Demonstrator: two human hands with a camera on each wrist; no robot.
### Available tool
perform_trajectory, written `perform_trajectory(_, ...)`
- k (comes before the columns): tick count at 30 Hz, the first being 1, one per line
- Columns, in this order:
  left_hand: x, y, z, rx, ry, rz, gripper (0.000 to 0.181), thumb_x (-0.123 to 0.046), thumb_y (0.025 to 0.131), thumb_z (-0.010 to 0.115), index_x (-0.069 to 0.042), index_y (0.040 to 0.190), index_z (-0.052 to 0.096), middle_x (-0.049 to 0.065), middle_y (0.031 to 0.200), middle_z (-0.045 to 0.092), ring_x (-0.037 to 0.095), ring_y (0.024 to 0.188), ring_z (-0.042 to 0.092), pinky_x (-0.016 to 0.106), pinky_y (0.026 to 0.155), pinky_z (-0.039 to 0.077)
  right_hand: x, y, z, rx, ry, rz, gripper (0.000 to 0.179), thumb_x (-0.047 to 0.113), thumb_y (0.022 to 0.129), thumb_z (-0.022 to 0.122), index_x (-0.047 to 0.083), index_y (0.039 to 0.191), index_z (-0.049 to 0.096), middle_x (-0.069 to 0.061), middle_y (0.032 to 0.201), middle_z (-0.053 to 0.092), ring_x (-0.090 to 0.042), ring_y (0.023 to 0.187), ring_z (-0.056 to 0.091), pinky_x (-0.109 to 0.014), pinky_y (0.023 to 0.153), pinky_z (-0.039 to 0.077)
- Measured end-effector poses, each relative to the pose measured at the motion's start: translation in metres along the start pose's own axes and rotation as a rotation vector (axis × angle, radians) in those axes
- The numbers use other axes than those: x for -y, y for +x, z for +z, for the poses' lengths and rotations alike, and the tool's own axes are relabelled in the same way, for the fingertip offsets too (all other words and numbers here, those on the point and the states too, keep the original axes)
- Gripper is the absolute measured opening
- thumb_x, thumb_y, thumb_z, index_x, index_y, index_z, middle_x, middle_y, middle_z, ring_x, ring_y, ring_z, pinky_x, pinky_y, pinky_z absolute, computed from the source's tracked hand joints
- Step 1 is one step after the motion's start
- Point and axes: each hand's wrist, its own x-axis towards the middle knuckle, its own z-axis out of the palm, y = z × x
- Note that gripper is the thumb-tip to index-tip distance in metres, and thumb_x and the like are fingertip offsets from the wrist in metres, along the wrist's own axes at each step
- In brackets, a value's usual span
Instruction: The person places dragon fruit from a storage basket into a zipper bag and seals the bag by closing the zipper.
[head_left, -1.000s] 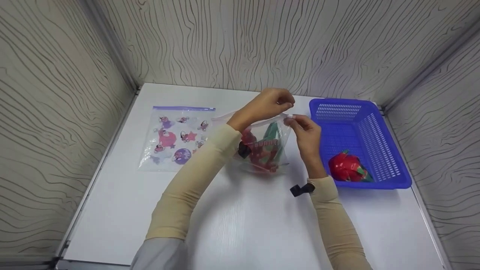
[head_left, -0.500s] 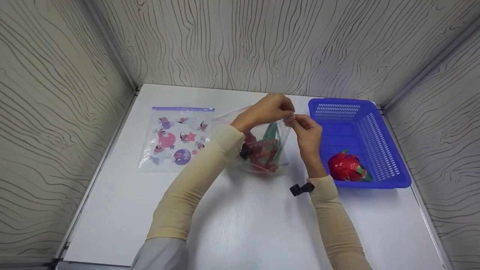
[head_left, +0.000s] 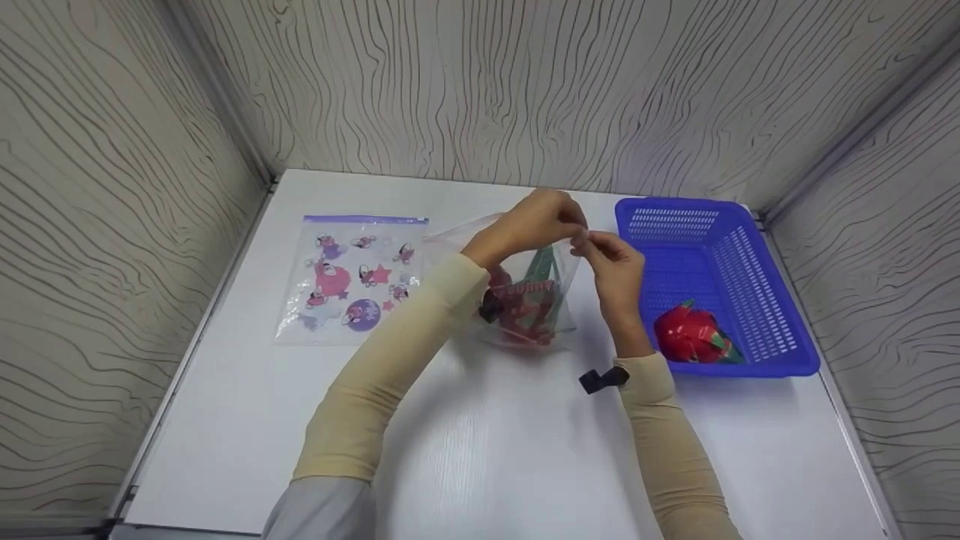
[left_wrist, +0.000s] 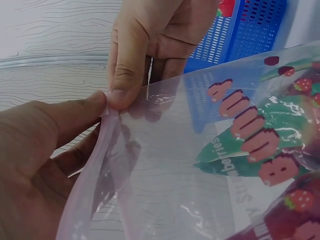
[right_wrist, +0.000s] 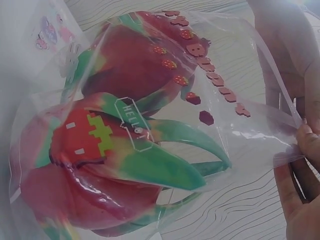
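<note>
A clear zip bag (head_left: 517,300) with a pale pink zip strip and strawberry print stands on the table below my hands. Through its film show two red dragon fruits with green-tipped scales; the nearer dragon fruit (right_wrist: 135,200) and the farther dragon fruit (right_wrist: 145,65) press against each other. At the bag's top right corner, my left hand (head_left: 536,221) pinches the end of the zip between thumb and finger. Touching it there, my right hand (head_left: 619,274) pinches the bag's edge; its thumb (left_wrist: 125,85) lies over the film. The bag's mouth is partly hidden by my left wrist.
To the right, a blue plastic basket (head_left: 780,292) holds one more dragon fruit (head_left: 694,335) near its front. Another printed zip bag with a purple slider strip (head_left: 360,281) lies flat on the left of the white table (head_left: 480,450). Wood-patterned panels enclose the sides and back.
My left hand has come down from just above the bag's corner to pinch it beside my right fingers. My right hand has stayed almost still on the bag's edge.
</note>
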Motion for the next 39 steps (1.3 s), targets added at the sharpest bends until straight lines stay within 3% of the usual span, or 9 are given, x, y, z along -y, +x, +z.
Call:
perform_trajectory(8, 0.001, 0.001, 0.000, -0.019, -0.002, 0.008, 0.018, -0.011, 0.104, 0.067, -0.003, 0.111, 0.082, 0.011, 0.110, 0.081, 0.021, 0.097, 0.074, 0.028, 0.088, 0.059, 0.001, 0.000, 0.000, 0.012, 0.069, -0.013, 0.009, -0.014, 0.095, 0.069, -0.012, 0.099, 0.076, -0.002, 0.085, 0.080, -0.022, 0.081, 0.078, -0.030, 0.081, 0.065)
perform_trajectory(17, 0.003, 0.000, -0.001, -0.011, 0.023, 0.001, 0.019, -0.009, 0.105, 0.066, -0.002, 0.114, 0.081, 0.012, 0.115, 0.081, 0.023, 0.106, 0.075, 0.029, 0.094, 0.060, 0.000, -0.001, 0.001, 0.006, 0.062, -0.018, 0.008, -0.013, 0.095, 0.069, -0.013, 0.101, 0.075, -0.002, 0.087, 0.081, -0.014, 0.081, 0.078, -0.031, 0.081, 0.066)
perform_trajectory(28, 0.005, -0.003, 0.000, -0.031, 0.008, 0.013, 0.019, -0.009, 0.104, 0.066, -0.001, 0.114, 0.081, 0.013, 0.113, 0.081, 0.024, 0.103, 0.076, 0.030, 0.092, 0.061, -0.002, 0.000, 0.001, -0.003, 0.042, -0.033, 0.008, -0.011, 0.096, 0.070, -0.015, 0.101, 0.075, -0.002, 0.087, 0.080, -0.016, 0.081, 0.078, -0.031, 0.081, 0.066)
perform_trajectory(39, 0.012, -0.006, -0.002, -0.025, 0.005, -0.024, 0.020, -0.013, 0.104, 0.068, -0.001, 0.116, 0.080, 0.013, 0.115, 0.081, 0.024, 0.105, 0.076, 0.030, 0.095, 0.061, 0.000, -0.001, -0.003, -0.015, -0.019, 0.001, 0.012, -0.003, 0.097, 0.074, -0.013, 0.103, 0.075, -0.001, 0.093, 0.081, -0.015, 0.085, 0.078, -0.031, 0.085, 0.065)
